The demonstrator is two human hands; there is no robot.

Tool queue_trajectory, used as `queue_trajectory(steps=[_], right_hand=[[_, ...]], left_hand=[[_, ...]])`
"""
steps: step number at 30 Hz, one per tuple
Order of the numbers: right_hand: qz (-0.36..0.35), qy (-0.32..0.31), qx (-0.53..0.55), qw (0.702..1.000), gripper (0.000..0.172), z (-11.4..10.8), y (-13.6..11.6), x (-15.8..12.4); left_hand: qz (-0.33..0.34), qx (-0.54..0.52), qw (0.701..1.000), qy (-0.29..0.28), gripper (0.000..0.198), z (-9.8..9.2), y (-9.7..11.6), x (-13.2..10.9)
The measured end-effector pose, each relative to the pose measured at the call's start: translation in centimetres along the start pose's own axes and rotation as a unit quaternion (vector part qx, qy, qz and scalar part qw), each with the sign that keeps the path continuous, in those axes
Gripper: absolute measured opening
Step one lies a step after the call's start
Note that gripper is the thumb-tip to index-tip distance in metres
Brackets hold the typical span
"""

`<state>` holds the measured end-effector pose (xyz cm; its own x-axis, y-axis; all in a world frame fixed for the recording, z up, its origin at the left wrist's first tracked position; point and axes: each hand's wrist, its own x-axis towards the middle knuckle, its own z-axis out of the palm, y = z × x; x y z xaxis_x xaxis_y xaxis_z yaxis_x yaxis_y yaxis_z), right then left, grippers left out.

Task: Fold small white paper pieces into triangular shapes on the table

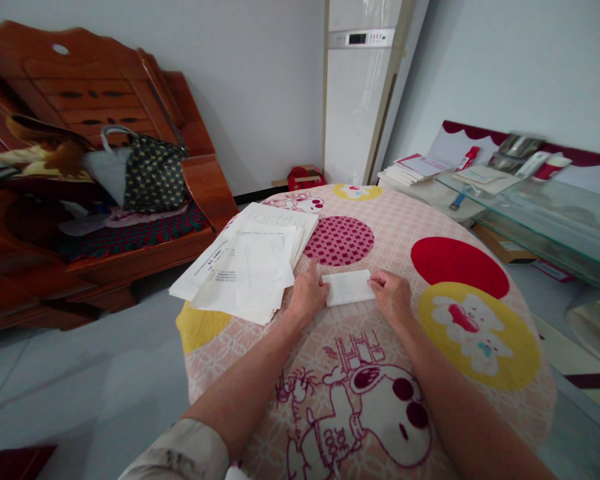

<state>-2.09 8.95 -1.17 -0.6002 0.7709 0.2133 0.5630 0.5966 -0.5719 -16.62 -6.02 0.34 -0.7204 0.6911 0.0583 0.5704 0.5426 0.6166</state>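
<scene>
A small folded white paper (349, 287) lies on the round table's patterned cloth (380, 360). My left hand (307, 293) presses on the paper's left end with its fingers curled together. My right hand (391, 293) holds down the right end, fingers bent onto the edge. A loose stack of printed white sheets (253, 263) lies just left of my left hand, partly hanging over the table edge.
A carved wooden bench (80, 167) with a dark dotted bag (153, 173) stands at the left. A tall white air conditioner (357, 93) stands behind the table. At the right is a glass shelf (540, 207) with papers and containers. Grey tiled floor lies around.
</scene>
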Motion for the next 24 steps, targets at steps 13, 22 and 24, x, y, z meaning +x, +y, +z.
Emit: queue_trajectory(steps=[13, 22, 24], right_hand=[[-0.037, 0.012, -0.009, 0.999, 0.022, 0.35, 0.46, -0.02], [-0.05, 0.007, -0.044, 0.998, 0.023, 0.34, 0.39, -0.03], [-0.052, 0.004, -0.044, 0.998, 0.023, 0.35, 0.4, -0.04]], left_hand=[[-0.003, -0.008, 1.0, -0.003, 0.071, 0.06, 0.05, -0.12], [0.127, 0.06, 0.989, 0.04, 0.051, 0.69, -0.38, 0.17], [0.155, 0.051, 0.986, 0.035, 0.043, 0.77, -0.41, 0.4]])
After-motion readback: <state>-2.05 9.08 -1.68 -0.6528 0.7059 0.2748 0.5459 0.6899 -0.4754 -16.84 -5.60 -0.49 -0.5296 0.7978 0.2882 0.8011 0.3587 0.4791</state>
